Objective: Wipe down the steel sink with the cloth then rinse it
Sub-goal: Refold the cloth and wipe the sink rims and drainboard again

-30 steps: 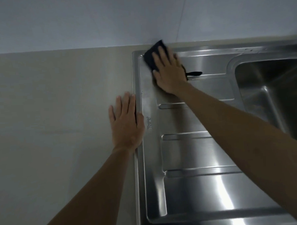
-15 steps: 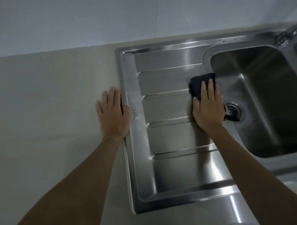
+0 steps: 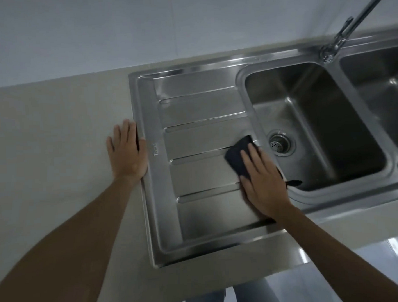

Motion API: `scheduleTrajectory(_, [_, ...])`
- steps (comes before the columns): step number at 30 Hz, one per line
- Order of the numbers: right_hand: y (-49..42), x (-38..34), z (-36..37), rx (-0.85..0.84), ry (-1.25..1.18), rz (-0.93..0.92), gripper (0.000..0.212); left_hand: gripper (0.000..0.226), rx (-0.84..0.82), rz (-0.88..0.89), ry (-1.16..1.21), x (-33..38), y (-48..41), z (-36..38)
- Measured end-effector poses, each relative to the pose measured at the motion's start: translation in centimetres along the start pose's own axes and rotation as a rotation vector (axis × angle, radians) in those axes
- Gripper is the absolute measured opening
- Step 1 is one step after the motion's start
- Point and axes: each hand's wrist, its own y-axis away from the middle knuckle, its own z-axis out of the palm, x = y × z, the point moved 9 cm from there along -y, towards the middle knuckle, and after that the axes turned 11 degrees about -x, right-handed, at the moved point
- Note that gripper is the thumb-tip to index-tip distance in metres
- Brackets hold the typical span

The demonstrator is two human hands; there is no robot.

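At frame centre, the right hand (image 3: 262, 181) pressed flat on the dark cloth (image 3: 237, 158) (drainboard of the steel sink (image 3: 191, 105)); the left hand (image 3: 127, 151) lay spread on the surface (image 3: 56, 134).

Kitchen, prob. home: SS double-bowl sink (image 3: 150, 198) w/ ribbed drainboard (image 3: 199, 139) set in beige counter (image 3: 56, 134), basket strainer (image 3: 280, 144) in one bowl, faucet (image 3: 342, 34) at back, pale tiled wall (image 3: 142, 27) behind (glossy floor tile (image 3: 391, 245) below).
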Motion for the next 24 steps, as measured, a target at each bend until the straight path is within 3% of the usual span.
scheduleTrajectory(5, [2.2,1.8,0.8,-0.002,-0.032,0.139,0.063,0.047,0.040,0.008,-0.209,1.9,0.0,-1.2])
scheduleTrajectory(9, [1.9,1.9,0.7,0.010,-0.041,0.121,0.063,0.048,0.063,0.117,-0.074,7.7,-0.9,-0.6])
scheduleTrajectory(12, [-1.0,2.4,-0.3,0.034,-0.085,0.111,0.062,0.053,-0.024,0.192,0.060,12.8,-2.5,2.1])
scheduleTrajectory(18, [-8.2,3.0,-2.4,0.065,-0.140,0.161,0.064,0.066,-0.075,0.145,-0.162,15.8,-4.3,6.1])
scheduleTrajectory(24, [-17.4,3.4,-4.7,0.059,-0.170,0.107,0.062,0.065,-0.060,0.152,-0.197,16.0,-4.2,6.0])
